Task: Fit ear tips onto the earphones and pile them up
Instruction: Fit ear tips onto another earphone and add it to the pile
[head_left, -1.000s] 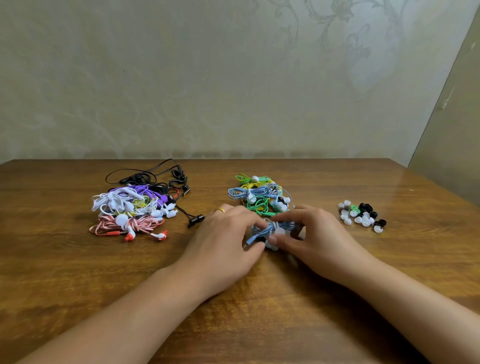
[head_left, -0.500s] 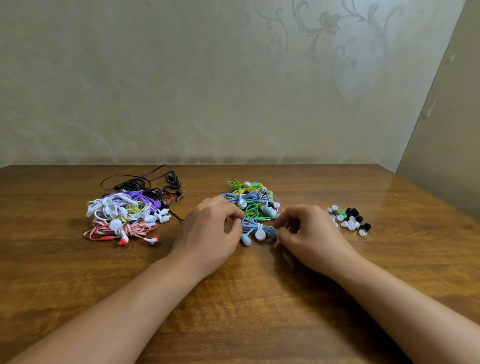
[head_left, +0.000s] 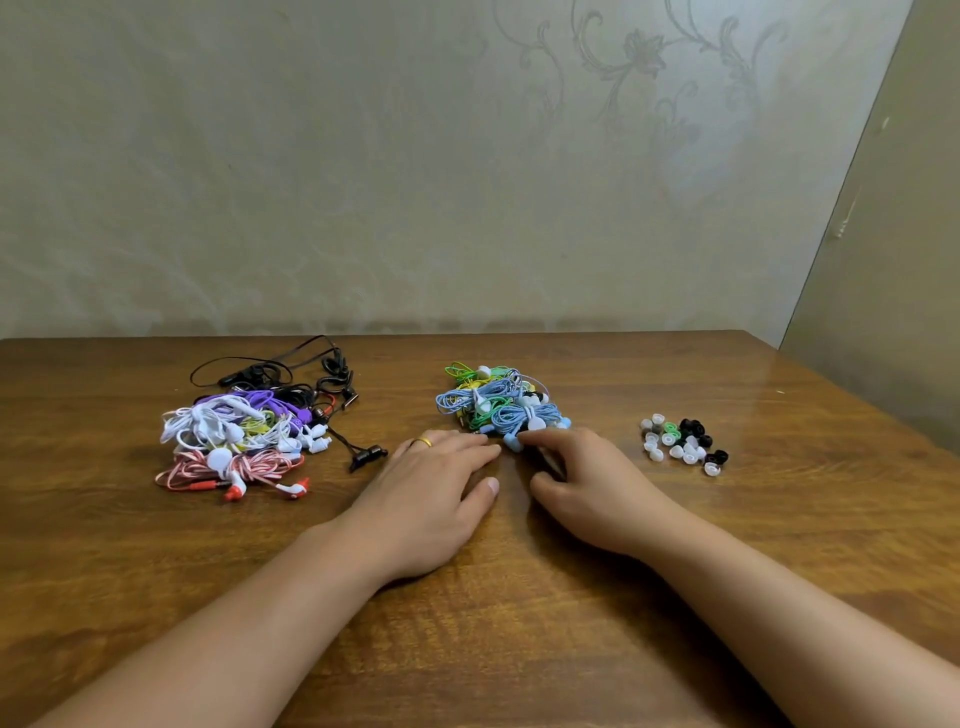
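A coiled light-blue earphone bundle (head_left: 524, 420) lies at the near edge of a pile of blue, green and yellow earphones (head_left: 491, 397) at the table's middle. My left hand (head_left: 434, 493) rests flat on the wood just below and left of it, fingers spread, holding nothing. My right hand (head_left: 584, 480) lies to the right, its fingertips touching the near end of the blue bundle. A heap of white, purple, pink and black earphones (head_left: 244, 431) sits to the left. Loose white, black and green ear tips (head_left: 680, 441) lie in a cluster to the right.
The brown wooden table (head_left: 519, 623) runs up to a patterned wall at the back. Its right edge falls away near the ear tips. A black cable with a plug (head_left: 369, 456) trails from the left heap toward my left hand.
Both hands let go of the light-blue bundle, which now lies against the middle pile. My hands have drawn back toward me and flattened on the table.
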